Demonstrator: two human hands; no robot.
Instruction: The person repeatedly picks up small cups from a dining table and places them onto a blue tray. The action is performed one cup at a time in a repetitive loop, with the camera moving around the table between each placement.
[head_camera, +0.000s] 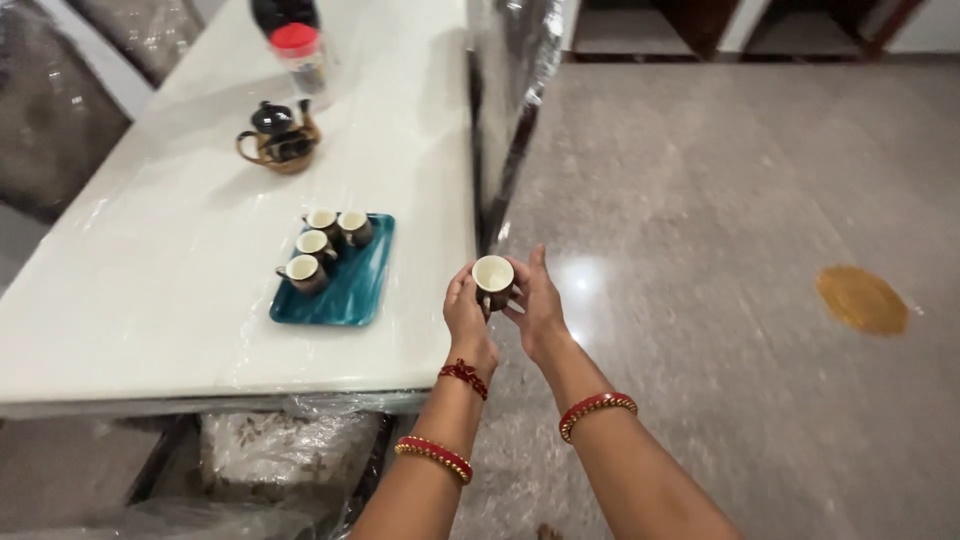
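I hold a small brown cup (492, 277) with a cream inside between both hands, just off the right edge of the white table (180, 290). My left hand (465, 315) cups its left side and my right hand (535, 300) its right side. The cup looks empty and stands upright. To the left, a teal tray (358, 290) lies on the table with three matching cups (318, 246) grouped at its far left end. Farther back sits a dark teapot (280, 135) with a brown handle.
A red-lidded jar (300, 55) and a dark bottle stand at the table's far end. Plastic-wrapped chairs (280, 450) sit under and beside the table. The grey polished floor (720, 250) spreads to the right, with a yellowish round patch (862, 298) on it.
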